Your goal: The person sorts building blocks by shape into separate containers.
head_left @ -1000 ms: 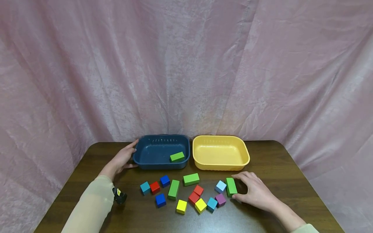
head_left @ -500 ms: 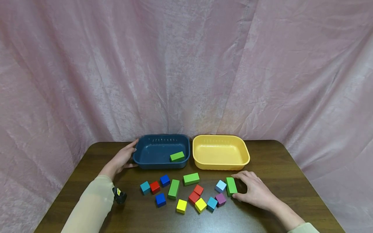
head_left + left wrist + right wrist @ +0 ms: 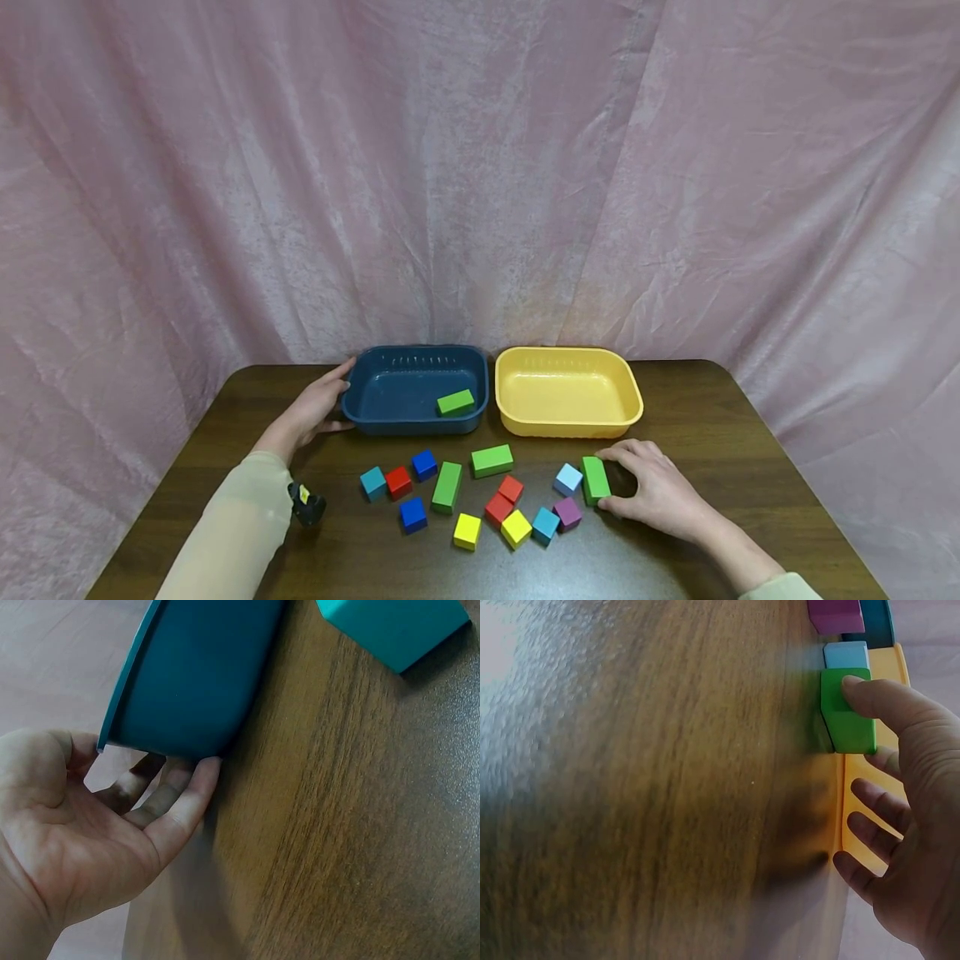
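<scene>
At the left end of the dark blue plastic tray (image 3: 420,427), my left hand (image 3: 315,411) grips it. In the left wrist view that hand's (image 3: 105,825) thumb side meets the rim while bent fingers (image 3: 184,814) touch the wall below. Inside the tray lies one green rectangular block (image 3: 456,403). My right hand (image 3: 660,492) pinches another green block (image 3: 596,482) at its two ends, thumb at the near end, and the block appears to stand on the table. The right wrist view shows the thumb (image 3: 885,697) on that block's end face, the other fingers spread.
A yellow tray (image 3: 570,429) stands right of the blue one. Between my hands lie two more green blocks (image 3: 447,487) and several cubes: red (image 3: 399,482), blue (image 3: 413,516), yellow (image 3: 467,532), teal (image 3: 546,526), purple (image 3: 567,513) and light blue (image 3: 568,479). A pink curtain (image 3: 480,183) hangs behind.
</scene>
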The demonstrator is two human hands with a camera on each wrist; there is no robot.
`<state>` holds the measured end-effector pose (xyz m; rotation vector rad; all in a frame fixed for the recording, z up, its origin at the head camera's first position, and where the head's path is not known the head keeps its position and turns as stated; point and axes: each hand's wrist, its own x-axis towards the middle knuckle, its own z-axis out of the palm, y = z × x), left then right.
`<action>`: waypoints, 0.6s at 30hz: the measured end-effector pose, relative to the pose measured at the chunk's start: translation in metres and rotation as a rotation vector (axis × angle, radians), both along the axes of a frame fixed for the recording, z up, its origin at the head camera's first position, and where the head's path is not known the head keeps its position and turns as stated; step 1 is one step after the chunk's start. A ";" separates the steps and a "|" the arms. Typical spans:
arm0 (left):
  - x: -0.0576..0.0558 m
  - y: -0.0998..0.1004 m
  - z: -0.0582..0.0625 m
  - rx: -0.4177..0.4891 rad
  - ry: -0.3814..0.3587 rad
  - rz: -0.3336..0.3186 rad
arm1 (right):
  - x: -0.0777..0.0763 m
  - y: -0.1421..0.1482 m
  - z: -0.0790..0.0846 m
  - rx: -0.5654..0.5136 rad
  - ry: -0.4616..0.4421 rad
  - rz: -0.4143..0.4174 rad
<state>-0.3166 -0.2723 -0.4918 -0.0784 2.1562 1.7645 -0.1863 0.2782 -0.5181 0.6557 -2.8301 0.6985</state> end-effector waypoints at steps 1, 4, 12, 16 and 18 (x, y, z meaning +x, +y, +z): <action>0.000 0.000 0.000 0.000 0.001 -0.002 | 0.000 0.000 0.000 -0.001 -0.001 0.002; 0.000 -0.001 0.000 0.002 0.004 -0.005 | 0.000 0.000 -0.001 -0.001 0.000 0.002; 0.000 0.000 -0.001 0.013 -0.002 -0.009 | 0.001 0.001 -0.004 -0.002 0.034 -0.010; -0.001 0.000 -0.002 0.022 0.003 -0.006 | 0.000 0.001 -0.005 -0.004 0.031 -0.020; -0.001 0.000 -0.002 0.024 0.004 -0.001 | 0.001 0.001 -0.005 -0.004 0.025 -0.021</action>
